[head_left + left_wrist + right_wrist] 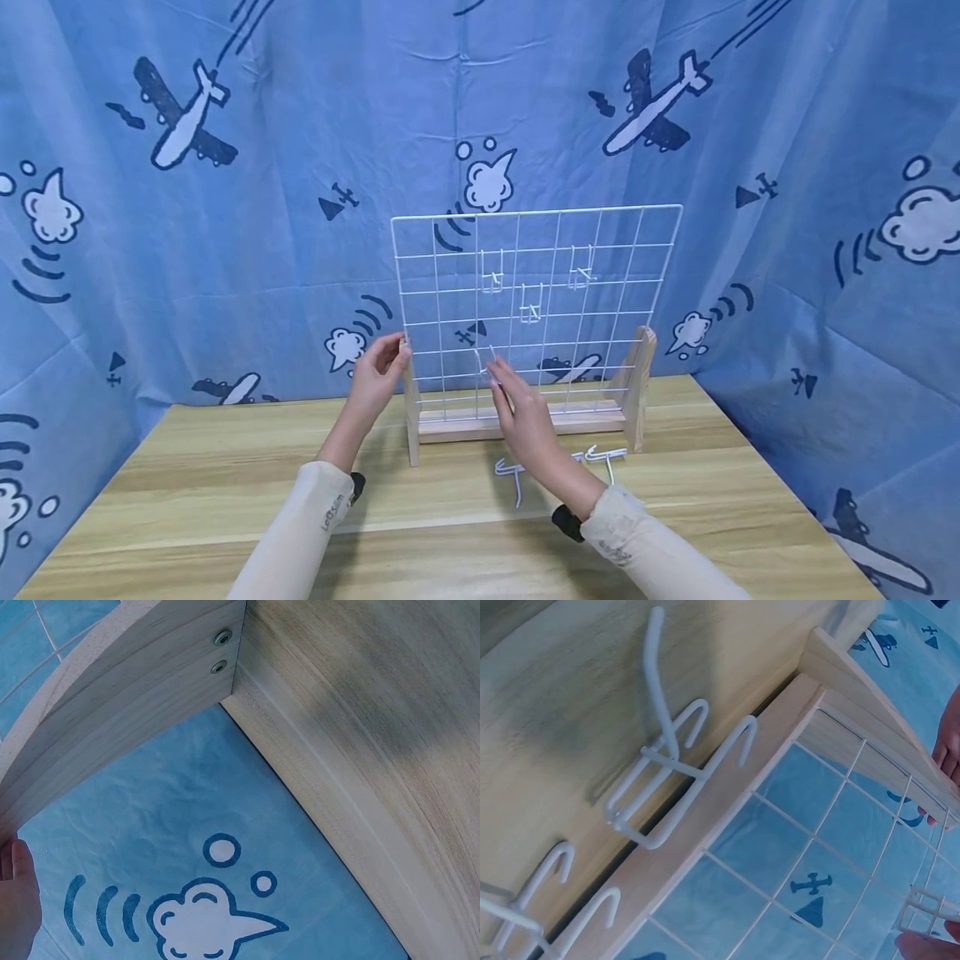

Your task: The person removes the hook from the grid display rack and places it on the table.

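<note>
A white wire grid panel (537,207) stands upright in a wooden stand (637,392). My left hand (378,367) grips the top of the stand's left side piece, thumb and fingers around its edge; in the left wrist view its fingers (22,881) show at that wood. My right hand (525,417) pinches a white wire hook (924,909) against the lower middle of the grid. Three similar hooks hang higher on the panel: a left hook (492,282), a middle hook (531,312) and a right hook (581,277).
More white hooks lie on the wooden table (225,500) before the stand, one loose hook (510,469) left of my right forearm and another hook (604,454) right of it. A blue curtain (315,100) with airplanes surrounds the table's back and sides.
</note>
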`<state>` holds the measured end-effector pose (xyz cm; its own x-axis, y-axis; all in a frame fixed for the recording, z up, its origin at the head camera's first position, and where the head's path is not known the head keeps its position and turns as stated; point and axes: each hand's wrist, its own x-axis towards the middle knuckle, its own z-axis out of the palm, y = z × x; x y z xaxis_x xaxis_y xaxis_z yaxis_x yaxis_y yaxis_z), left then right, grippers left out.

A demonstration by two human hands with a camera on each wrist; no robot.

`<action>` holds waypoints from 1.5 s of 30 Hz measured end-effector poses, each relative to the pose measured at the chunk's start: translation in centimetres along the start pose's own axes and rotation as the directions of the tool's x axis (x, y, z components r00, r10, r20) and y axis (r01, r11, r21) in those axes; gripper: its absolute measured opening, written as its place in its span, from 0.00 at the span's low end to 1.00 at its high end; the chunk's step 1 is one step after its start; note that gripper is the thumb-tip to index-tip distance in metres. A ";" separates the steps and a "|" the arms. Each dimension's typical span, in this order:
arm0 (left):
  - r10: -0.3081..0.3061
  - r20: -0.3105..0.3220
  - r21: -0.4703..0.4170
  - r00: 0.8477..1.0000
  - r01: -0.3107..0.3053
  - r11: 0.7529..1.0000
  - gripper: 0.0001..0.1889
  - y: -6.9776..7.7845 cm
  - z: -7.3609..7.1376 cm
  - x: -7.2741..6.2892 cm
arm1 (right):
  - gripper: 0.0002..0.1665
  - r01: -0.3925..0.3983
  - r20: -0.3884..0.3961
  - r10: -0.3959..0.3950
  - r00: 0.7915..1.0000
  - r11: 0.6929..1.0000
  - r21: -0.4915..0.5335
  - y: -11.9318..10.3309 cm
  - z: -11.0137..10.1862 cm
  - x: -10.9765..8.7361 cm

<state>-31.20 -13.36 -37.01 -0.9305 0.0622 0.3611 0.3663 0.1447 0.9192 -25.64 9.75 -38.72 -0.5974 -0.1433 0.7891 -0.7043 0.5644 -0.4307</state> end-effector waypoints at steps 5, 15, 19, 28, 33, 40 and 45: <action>0.007 -0.001 -0.008 1.000 -0.007 1.000 0.22 0.2 0.0 -0.1 | 0.18 0.061 0.040 -0.059 0.997 0.998 -0.035 0.0 -0.3 -0.4; 0.032 -0.011 -0.004 0.999 -0.032 0.999 0.22 -0.2 0.1 0.0 | 0.21 0.154 0.130 -0.141 0.981 0.983 -0.096 -0.1 -0.5 -1.2; 0.022 -0.007 -0.006 1.000 -0.022 1.000 0.22 -0.1 0.1 -0.1 | 0.22 0.188 0.154 -0.170 0.973 0.976 -0.112 -0.1 -0.6 -1.6; -0.024 0.006 -0.028 1.000 0.024 0.999 0.23 0.3 -0.1 -0.3 | 0.24 0.270 0.197 -0.241 0.950 0.953 -0.135 0.3 -0.6 -2.6; -0.044 0.017 -0.015 0.999 0.044 0.999 0.22 2.0 0.0 -0.9 | 0.26 0.330 0.258 -0.285 0.923 0.932 -0.152 0.4 -0.8 -2.8; 0.002 -0.001 -0.013 1.000 -0.002 1.000 0.22 0.0 0.1 -0.2 | 0.27 0.406 0.363 -0.322 0.874 0.894 -0.187 0.5 -0.8 -3.3; 0.008 -0.005 -0.005 1.000 -0.008 1.000 0.22 0.1 0.1 -0.2 | 0.26 0.494 0.427 -0.375 0.823 0.843 -0.212 0.8 -0.7 -3.6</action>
<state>-31.00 -13.26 -36.98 -0.9275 0.0588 0.3691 0.3738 0.1391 0.9170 -23.83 11.26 -41.59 -0.3915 -0.6764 0.6239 -0.8077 0.5774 0.1191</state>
